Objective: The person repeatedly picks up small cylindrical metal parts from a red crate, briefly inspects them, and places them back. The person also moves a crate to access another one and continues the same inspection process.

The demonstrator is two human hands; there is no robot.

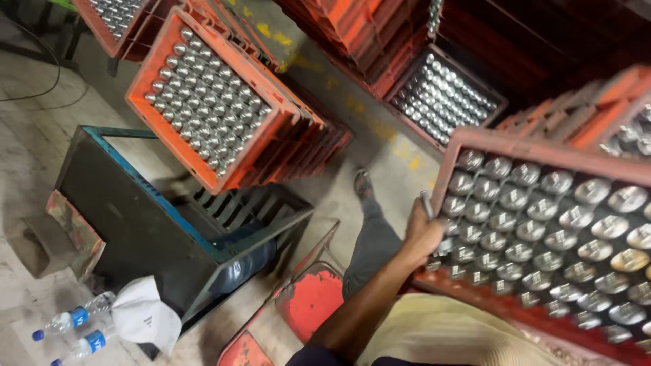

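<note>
Head view: left hand (422, 234) gripping red crate (542, 146) of metal cylinders (542, 237) at its left edge, fingers closed; right hand apparently unseen.

Crates of metal cylinders, tops showing: five — near crate (475, 146), stack-top crate (146, 81), far crate (444, 95), corner crate (112, 20), right-edge crate (627, 132). Cylinders per crate: too many to count exactly. Water bottles (68, 318): two, blue-capped. White cap (146, 315): one. Dark metal bin (135, 224): one. Hand (422, 234) in view: one.
</note>
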